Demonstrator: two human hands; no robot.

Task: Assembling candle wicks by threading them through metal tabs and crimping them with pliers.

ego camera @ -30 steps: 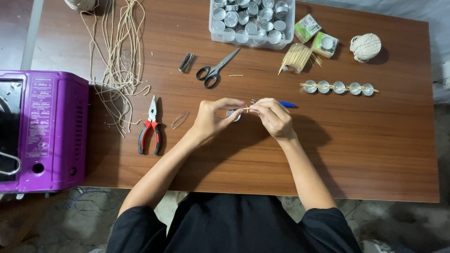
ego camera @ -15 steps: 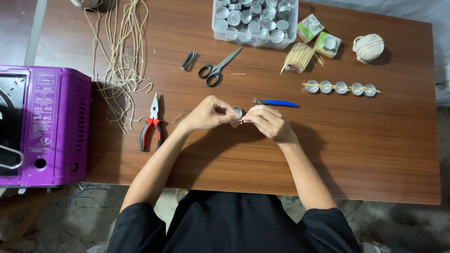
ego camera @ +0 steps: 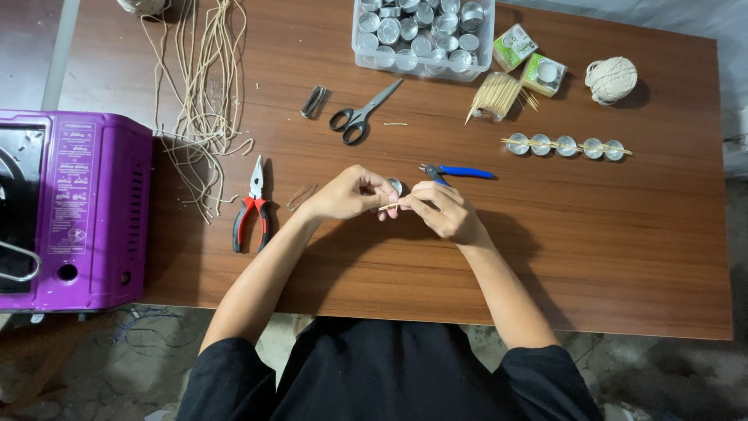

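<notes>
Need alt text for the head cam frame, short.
Seen from above, a person's left hand and right hand pinch a small metal cup and thin wooden stick over a brown table. Pliers, scissors and cord lie nearby.

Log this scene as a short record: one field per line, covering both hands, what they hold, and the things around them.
left hand: left hand grips a small metal cup
right hand: right hand pinches a thin wooden stick against the cup
surface: brown wooden table
nearest tool: blue-handled cutter, just beyond the hands
left side: red-handled pliers, cut twine strands, purple stove
far edge: scissors, clear box of metal cups, stick bundle, twine ball
finished row: five cups under sticks
</notes>
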